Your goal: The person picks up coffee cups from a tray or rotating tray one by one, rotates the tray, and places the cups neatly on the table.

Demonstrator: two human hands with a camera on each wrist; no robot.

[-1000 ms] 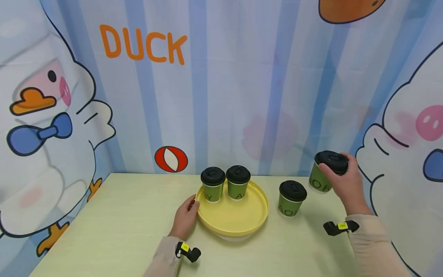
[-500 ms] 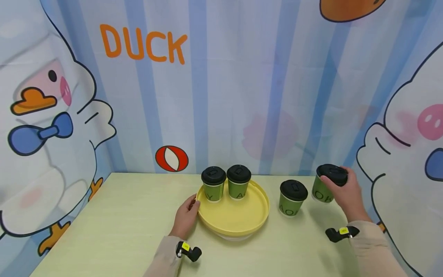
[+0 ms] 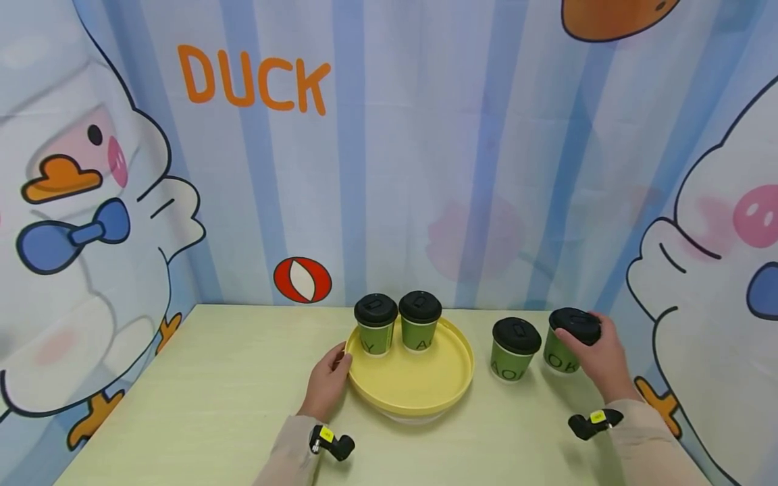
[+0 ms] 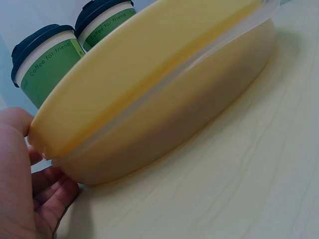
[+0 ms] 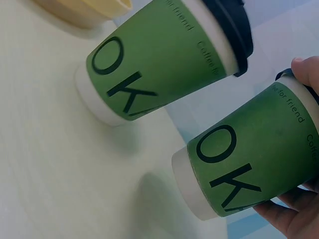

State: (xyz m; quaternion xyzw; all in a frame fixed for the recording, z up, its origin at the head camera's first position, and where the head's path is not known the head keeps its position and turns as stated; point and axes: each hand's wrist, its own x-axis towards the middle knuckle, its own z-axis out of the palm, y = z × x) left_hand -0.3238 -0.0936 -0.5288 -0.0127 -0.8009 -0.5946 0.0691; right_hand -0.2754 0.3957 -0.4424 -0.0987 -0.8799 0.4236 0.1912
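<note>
My right hand [image 3: 604, 358] grips a green paper coffee cup [image 3: 560, 352] near its black lid, thumb at the lid's edge and fingers round the far side. That cup's white base is close over the table in the right wrist view, with a shadow below it. A second lidded coffee cup [image 5: 159, 59] stands just left of it, upright on the table. My left hand [image 3: 326, 383] holds the left edge of a round yellow tray [image 4: 134, 64], thumb at the rim and fingers lower down. Two more lidded cups [image 3: 375, 331] stand side by side on the tray's back left part.
Under the tray shows a shallow rounded base [image 4: 164, 134], resting on the pale wooden table [image 3: 200, 405]. A printed curtain [image 3: 413, 135] with duck pictures hangs right behind the table's back edge and at both sides.
My right hand has brought its coffee cup down towards the table, ending slightly nearer the standing cup. The left hand, the tray and the other cups stay where they were.
</note>
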